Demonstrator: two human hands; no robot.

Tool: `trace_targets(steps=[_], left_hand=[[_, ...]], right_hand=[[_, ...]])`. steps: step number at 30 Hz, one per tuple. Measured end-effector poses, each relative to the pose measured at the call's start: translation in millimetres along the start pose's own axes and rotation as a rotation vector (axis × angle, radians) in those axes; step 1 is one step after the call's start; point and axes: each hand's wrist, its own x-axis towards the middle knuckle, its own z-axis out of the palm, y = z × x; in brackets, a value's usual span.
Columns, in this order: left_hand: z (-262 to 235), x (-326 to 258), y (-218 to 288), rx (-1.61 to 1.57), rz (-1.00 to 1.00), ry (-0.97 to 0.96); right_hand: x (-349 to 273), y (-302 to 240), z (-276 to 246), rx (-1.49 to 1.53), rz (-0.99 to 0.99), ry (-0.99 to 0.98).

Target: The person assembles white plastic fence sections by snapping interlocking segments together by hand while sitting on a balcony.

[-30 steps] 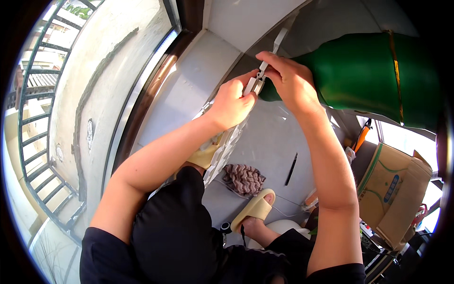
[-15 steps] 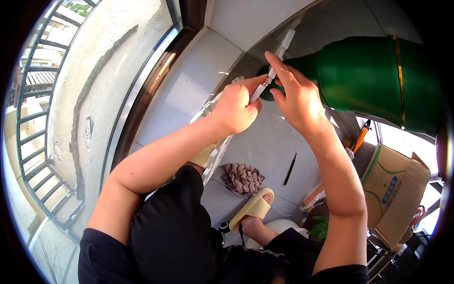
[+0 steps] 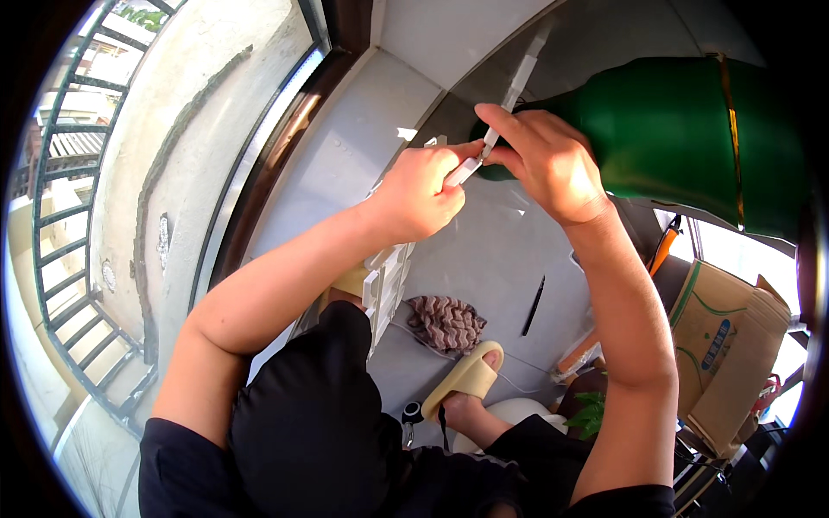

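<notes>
A thin white strip (image 3: pixel 521 76), seemingly plastic, slants up and away in front of me. Its near end is pinched between thumb and fingers of my left hand (image 3: pixel 416 192). My right hand (image 3: pixel 557 168) grips it a little farther along, thumb and fingertips closed on it. Between the two hands the strip seems bent or jointed; the exact spot is too small to make out. Below my left forearm stands a white slatted frame (image 3: pixel 387 293), partly hidden by my arm and knee.
A large green vase-shaped vessel (image 3: pixel 656 129) with a gold band lies to the right of my right hand. On the tiled floor are a brown patterned cloth (image 3: pixel 445 323) and a black pen-like stick (image 3: pixel 533 306). A cardboard box (image 3: pixel 721 345) stands at right, a window frame (image 3: pixel 285 138) at left.
My right hand's raised, spread fingers have come down and closed on the white strip. Both hands and the strip's near end have shifted slightly, the left hand a little to the left.
</notes>
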Motion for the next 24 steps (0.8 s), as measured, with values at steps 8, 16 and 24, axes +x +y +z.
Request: trace_targets(steps=[8, 16, 24], left_hand=[[-5.8, -0.7, 6.3, -0.444, -0.101, 0.031], [-7.2, -4.2, 1.6, -0.296, -0.101, 0.069], [-0.2, -8.8, -0.5, -0.492, -0.096, 0.108]], right_hand=[[4.9, -13.4, 10.7, 0.011, 0.074, 0.178], [13.6, -39.8, -0.7, -0.091, 0.301, 0.076], [47.4, -39.2, -45.1, -0.443, -0.064, -0.021]])
